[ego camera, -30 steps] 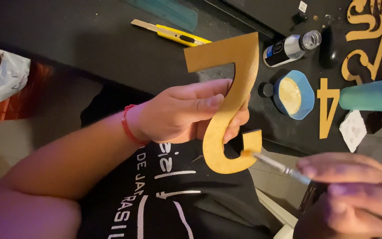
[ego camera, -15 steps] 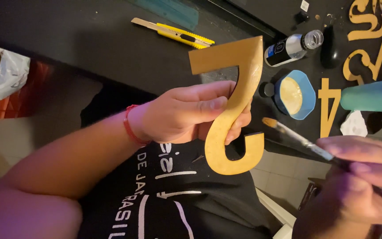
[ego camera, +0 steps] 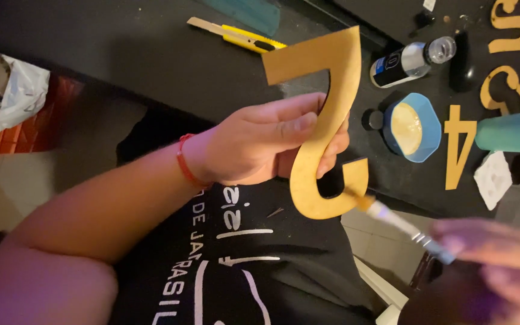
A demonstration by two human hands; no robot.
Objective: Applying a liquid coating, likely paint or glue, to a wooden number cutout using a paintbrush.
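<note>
My left hand [ego camera: 260, 147], with a red band on its wrist, grips a gold cut-out numeral [ego camera: 326, 120] by its middle and holds it up above my lap. My right hand [ego camera: 495, 259], blurred at the lower right, holds a thin paintbrush [ego camera: 401, 222]. The brush tip touches the lower curl of the numeral. A blue bowl of gold paint [ego camera: 413, 127] sits on the dark table [ego camera: 121, 54] just beyond the numeral.
On the table lie a yellow utility knife [ego camera: 242, 35], a small bottle on its side [ego camera: 407, 60], a gold cut-out digit [ego camera: 460, 147], larger gold cut-outs [ego camera: 513, 54] and a teal cylinder [ego camera: 513, 132]. Crumpled white paper [ego camera: 7, 96] lies at the far left.
The brush, held off the numeral half a second ago, has come back down onto its lower curl. My left hand has shifted the numeral slightly.
</note>
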